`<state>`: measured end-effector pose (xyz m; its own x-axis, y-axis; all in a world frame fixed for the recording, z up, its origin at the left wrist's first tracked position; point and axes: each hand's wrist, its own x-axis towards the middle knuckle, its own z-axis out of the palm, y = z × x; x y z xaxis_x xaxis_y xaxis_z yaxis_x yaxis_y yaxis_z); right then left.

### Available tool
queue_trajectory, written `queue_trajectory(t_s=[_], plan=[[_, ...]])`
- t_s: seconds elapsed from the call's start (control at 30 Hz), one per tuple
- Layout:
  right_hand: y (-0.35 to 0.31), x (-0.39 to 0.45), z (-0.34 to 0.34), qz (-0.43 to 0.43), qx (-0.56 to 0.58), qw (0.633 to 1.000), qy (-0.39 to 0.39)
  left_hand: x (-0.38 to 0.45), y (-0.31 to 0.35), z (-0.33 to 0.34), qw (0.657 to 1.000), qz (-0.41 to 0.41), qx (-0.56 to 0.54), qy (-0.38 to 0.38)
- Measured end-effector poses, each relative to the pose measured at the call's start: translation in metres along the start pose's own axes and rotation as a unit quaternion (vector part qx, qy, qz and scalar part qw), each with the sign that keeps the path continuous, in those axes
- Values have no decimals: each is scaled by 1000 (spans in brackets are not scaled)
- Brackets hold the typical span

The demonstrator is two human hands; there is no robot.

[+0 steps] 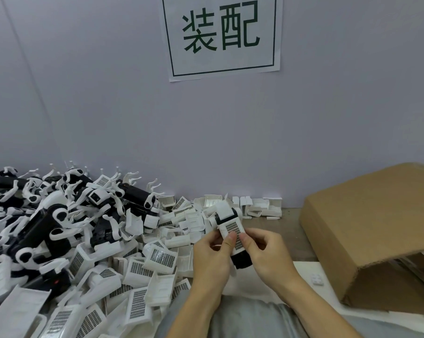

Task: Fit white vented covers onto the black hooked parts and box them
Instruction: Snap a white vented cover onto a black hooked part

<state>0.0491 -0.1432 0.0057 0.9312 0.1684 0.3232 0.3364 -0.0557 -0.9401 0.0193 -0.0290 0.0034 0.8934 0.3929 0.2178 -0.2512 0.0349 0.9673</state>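
A pale grey wall (108, 106) fills the upper part of the view. A white paper sign (222, 36) is stuck high on that wall, right of its middle, with two large dark green characters inside a thin dark border; its lower left corner curls a little. A faint slanted seam (28, 69) crosses the wall well left of the sign. Far below the sign, a grey cloth (245, 320) lies at the bottom edge.

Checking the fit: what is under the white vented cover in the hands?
Under the white vented cover a black part shows, both thumbs pressing. Whether it has seated is hidden by the left hand and right hand.
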Motion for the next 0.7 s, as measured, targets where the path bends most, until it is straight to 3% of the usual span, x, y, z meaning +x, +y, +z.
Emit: queue_trajectory(t_s=[0.1, 0.2, 0.33, 0.4, 0.5, 0.6, 0.7], plan=[[3, -2, 5, -55, -54, 997, 23, 1, 0, -2, 999, 1, -52, 1], [4, -4, 6, -133, -158, 978, -13, 3, -1, -3, 994, 0, -102, 36], [4, -5, 6, -133, -206, 969, -12, 5, -2, -1, 987, -31, -158, 19], [4, -3, 4, -94, -121, 988, 16, 5, 1, 0, 988, -29, -152, 11], [3, 2, -10, 20, 36, 997, 66, 5, 1, -1, 991, -31, -116, 57], [2, 7, -23, 129, 228, 962, 83, 6, -1, -3, 993, -24, -61, 94], [-4, 8, -22, 183, 356, 915, 43, 3, 4, -1, 995, -36, -83, 48]])
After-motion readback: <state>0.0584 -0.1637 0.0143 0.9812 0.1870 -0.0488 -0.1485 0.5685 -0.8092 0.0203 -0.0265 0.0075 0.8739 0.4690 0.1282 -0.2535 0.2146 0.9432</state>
